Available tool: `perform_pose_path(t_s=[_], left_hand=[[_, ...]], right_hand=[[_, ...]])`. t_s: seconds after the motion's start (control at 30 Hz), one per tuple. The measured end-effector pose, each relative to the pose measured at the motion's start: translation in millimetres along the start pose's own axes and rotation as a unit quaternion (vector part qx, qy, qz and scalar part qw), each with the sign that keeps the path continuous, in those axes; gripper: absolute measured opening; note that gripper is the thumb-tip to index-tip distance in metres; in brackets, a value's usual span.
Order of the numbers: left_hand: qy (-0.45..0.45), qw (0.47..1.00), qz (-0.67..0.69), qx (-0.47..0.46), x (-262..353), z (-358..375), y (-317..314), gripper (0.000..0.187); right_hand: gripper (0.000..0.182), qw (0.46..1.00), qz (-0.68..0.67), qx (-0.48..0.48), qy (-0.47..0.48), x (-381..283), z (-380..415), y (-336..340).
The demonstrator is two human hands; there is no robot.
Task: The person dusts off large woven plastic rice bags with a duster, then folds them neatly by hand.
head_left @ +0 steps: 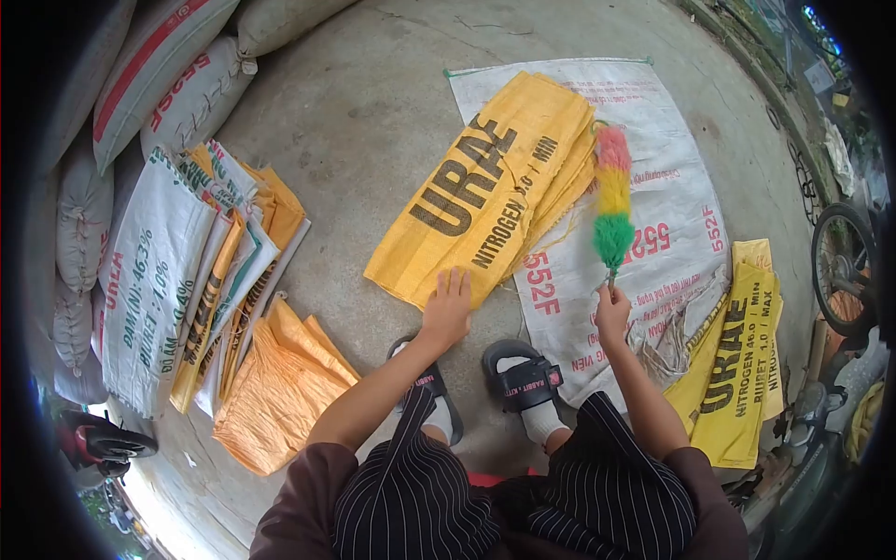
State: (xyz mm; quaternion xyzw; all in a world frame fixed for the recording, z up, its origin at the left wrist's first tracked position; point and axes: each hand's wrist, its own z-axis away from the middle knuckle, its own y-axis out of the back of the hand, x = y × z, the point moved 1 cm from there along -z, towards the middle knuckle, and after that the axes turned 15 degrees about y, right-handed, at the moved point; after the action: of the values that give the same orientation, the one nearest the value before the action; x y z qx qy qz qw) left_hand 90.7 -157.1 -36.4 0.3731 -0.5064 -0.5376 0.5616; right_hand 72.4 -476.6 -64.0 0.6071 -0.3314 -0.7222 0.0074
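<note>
Sacks [495,187] could slide askew if my left hand [447,306], open and flat, presses too lightly while my right grip [613,315], pinching the duster [613,191], sweeps hard.

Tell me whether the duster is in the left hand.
No, the duster is in the right hand.
</note>
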Motion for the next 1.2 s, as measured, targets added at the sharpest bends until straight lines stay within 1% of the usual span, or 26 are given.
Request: perform_pose_path(t_s=[0.03, 0.07, 0.13, 0.17, 0.2, 0.23, 0.27, 0.33, 0.4, 0.47, 0.53, 0.57, 0.6, 0.63, 0.67, 0.73, 0.8, 0.83, 0.9, 0.93, 1.03, 1.07, 1.1, 1.13, 1.17, 1.2], left_hand=[[0.01, 0.998, 0.058, -0.005, 1, -6, 1, 0.068], [0.013, 0.998, 0.062, -0.005, -3, -16, 3, 0.068], [0.083, 0.945, 0.252, -0.189, -16, -41, 38, 0.051], [0.083, 0.946, 0.25, -0.19, -21, -45, 51, 0.051], [0.149, 0.855, 0.449, -0.213, -25, -50, 64, 0.044], [0.208, 0.719, 0.624, -0.224, -29, -51, 77, 0.037], [0.207, 0.721, 0.622, -0.225, -31, -49, 90, 0.037], [0.188, 0.488, 0.837, -0.163, -37, -43, 114, 0.029], [0.202, 0.474, 0.854, -0.071, -63, -38, 121, 0.029], [0.283, 0.436, 0.854, 0.006, -110, -38, 112, 0.028], [0.381, 0.614, 0.686, 0.085, -156, -25, 94, 0.031], [0.381, 0.614, 0.685, 0.086, -158, -15, 83, 0.031], [0.401, 0.781, 0.42, 0.23, -161, -1, 76, 0.034], [0.375, 0.853, 0.104, 0.347, -160, 7, 77, 0.037], [0.376, 0.853, 0.099, 0.349, -161, 11, 73, 0.037], [0.259, 0.941, 0.16, 0.146, -149, 11, 65, 0.059], [0.325, 0.925, 0.159, 0.116, -146, 2, 26, 0.077], [0.326, 0.925, 0.157, 0.117, -144, -4, 17, 0.077], [0.465, 0.861, 0.198, 0.054, -143, -23, 9, 0.089], [0.466, 0.86, 0.2, 0.054, -140, -29, 18, 0.089], [0.466, 0.863, 0.195, 0.006, -114, -30, 45, 0.083], [0.367, 0.922, 0.071, 0.103, -91, -27, 54, 0.08], [0.254, 0.946, -0.055, 0.196, -64, -23, 61, 0.076], [0.117, 0.979, 0.034, 0.164, -35, -21, 65, 0.073], [-0.021, 0.984, 0.122, 0.13, -5, -19, 63, 0.07], [-0.112, 0.963, 0.246, 0.01, 26, -18, 49, 0.068]], right_hand=[[0.025, 0.997, -0.052, 0.015, -0.06, -1, 3, -1], [0.025, 0.997, -0.048, 0.013, -0.057, -3, 5, -1], [0.024, 0.97, -0.143, -0.016, -0.193, -33, 15, -10], [0.025, 0.962, -0.184, -0.008, -0.2, -34, 16, -19], [0.025, 0.962, -0.186, -0.007, -0.201, -38, 16, -25], [0.025, 0.945, -0.234, -0.032, -0.225, -43, 14, -30], [0.026, 0.925, -0.282, -0.055, -0.249, -49, 12, -36], [0.026, 0.938, -0.257, -0.058, -0.224, -65, 10, -47], [0.027, 0.95, -0.23, -0.062, -0.201, -75, 11, -63], [0.028, 0.977, -0.145, -0.026, -0.155, -73, 11, -76], [0.028, 0.979, -0.121, -0.054, -0.156, -54, 9, -87], [0.028, 0.979, -0.098, -0.084, -0.157, -45, 10, -93], [0.028, 0.979, -0.1, -0.087, -0.157, -37, 9, -98], [0.025, 0.97, -0.146, -0.08, -0.177, -31, 8, -102], [0.022, 0.958, -0.193, -0.073, -0.198, -25, 7, -105], [0.02, 0.941, -0.244, -0.095, -0.213, -39, 6, -97], [0.018, 0.923, -0.29, -0.117, -0.223, -57, 2, -84], [0.017, 0.921, -0.298, -0.123, -0.217, -64, 1, -77], [0.016, 0.924, -0.307, -0.13, -0.19, -53, -9, -66], [0.016, 0.924, -0.305, -0.131, -0.188, -53, -16, -59], [0.015, 0.96, -0.227, -0.063, -0.153, -60, -42, -33], [0.015, 0.953, -0.251, -0.05, -0.164, -71, -51, -22], [0.016, 0.945, -0.274, -0.036, -0.176, -79, -56, -12], [0.016, 0.946, -0.268, -0.033, -0.177, -82, -61, -4], [0.015, 0.933, -0.31, -0.056, -0.171, -85, -64, 2], [0.014, 0.918, -0.353, -0.081, -0.164, -90, -65, 5]])
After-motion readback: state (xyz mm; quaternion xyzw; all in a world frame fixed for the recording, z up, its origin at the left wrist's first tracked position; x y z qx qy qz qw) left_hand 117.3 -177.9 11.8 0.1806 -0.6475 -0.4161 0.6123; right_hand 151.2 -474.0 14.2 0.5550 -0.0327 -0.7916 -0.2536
